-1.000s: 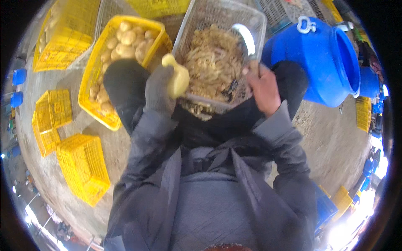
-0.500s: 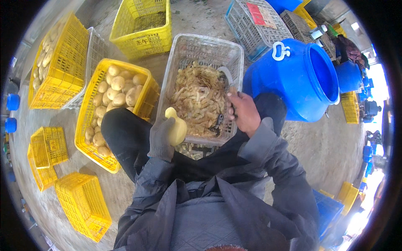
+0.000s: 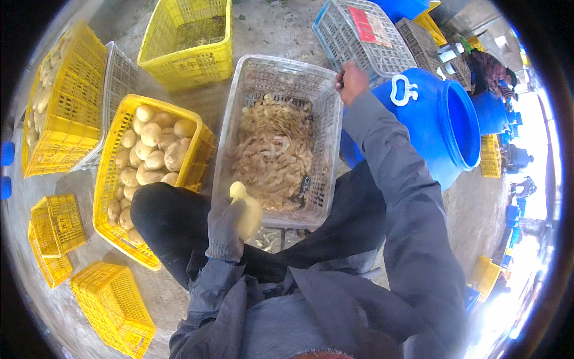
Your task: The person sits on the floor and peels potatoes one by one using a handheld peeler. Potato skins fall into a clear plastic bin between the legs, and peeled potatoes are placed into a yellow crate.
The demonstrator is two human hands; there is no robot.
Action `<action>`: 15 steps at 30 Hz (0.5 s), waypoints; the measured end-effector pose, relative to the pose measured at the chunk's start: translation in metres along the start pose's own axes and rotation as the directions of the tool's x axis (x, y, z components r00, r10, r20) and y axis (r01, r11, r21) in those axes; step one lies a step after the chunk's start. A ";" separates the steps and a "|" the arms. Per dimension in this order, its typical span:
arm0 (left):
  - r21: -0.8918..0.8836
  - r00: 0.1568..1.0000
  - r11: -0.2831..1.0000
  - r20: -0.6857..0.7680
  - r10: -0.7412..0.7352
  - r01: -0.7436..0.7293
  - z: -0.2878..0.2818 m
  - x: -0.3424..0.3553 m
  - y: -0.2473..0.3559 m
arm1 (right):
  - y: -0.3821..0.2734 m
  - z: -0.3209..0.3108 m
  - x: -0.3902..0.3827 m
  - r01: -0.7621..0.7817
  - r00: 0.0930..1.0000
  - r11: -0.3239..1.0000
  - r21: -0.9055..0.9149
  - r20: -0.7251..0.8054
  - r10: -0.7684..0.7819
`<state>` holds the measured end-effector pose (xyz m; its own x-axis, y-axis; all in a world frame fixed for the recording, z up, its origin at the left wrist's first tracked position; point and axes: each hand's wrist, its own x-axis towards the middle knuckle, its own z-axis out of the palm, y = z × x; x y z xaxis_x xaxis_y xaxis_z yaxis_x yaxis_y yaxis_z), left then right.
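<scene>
My gloved left hand (image 3: 223, 226) is closed around a pale peeled potato (image 3: 249, 219) with a knobbly end, held over the near left corner of a grey plastic crate (image 3: 226, 143). Brown and whitish peelings (image 3: 275, 149) lie heaped in that crate. A small dark tool (image 3: 304, 188) rests on the peelings near the right wall; its kind is unclear. My bare right hand (image 3: 353, 82) is at the crate's far right corner, its fingers curled closed by the rim. What they grip, if anything, is hidden.
Left of my knee stands a yellow crate (image 3: 101, 197) of unpeeled potatoes (image 3: 152, 146). More yellow crates (image 3: 185, 60) stand beyond it and at the left. A blue barrel (image 3: 421, 131) is close by my right arm, with a grey lattice crate (image 3: 365, 39) behind it.
My right hand has moved from over the peelings up to the far right corner. A curved whitish strip near it no longer shows. The left hand still holds the potato. The view has shifted.
</scene>
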<state>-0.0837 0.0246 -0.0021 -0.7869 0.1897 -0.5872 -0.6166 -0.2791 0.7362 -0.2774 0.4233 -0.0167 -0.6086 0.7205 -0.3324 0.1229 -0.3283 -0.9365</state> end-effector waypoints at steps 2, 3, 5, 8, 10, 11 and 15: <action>0.058 1.000 0.998 0.003 -0.012 0.012 0.005 -0.001 0.010 | -0.002 0.010 0.021 0.032 0.996 0.999 -0.030 -0.086 -0.034; 0.093 1.000 0.995 -0.012 -0.025 0.026 0.006 0.000 0.012 | -0.004 0.014 0.032 0.047 0.990 0.998 -0.043 -0.128 -0.052; 0.168 0.998 0.984 -0.036 -0.058 0.063 0.006 0.000 0.014 | -0.006 0.002 0.071 0.395 0.847 0.476 -0.786 0.111 -0.519; 0.160 0.996 0.983 -0.014 -0.089 0.090 0.009 -0.001 0.020 | -0.022 -0.021 0.145 0.295 0.764 0.177 -0.939 0.121 -0.633; 0.152 0.997 0.986 -0.024 -0.068 0.070 0.003 0.006 0.011 | -0.032 -0.048 0.194 0.193 0.791 0.078 -0.978 0.108 -0.602; 0.147 0.997 0.986 -0.034 -0.070 0.074 0.003 0.008 0.010 | -0.030 -0.060 0.211 0.164 0.808 0.014 -0.986 0.126 -0.576; 0.150 0.995 0.987 -0.086 -0.044 0.056 0.005 0.015 0.006 | 0.004 -0.057 0.212 0.121 0.820 -0.219 -0.968 0.222 -0.527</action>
<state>-0.0989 0.0310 -0.0049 -0.7542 0.1202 -0.6456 -0.6566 -0.1232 0.7441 -0.3618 0.6097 -0.0973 -0.7379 0.6285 0.2460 0.6582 0.7507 0.0567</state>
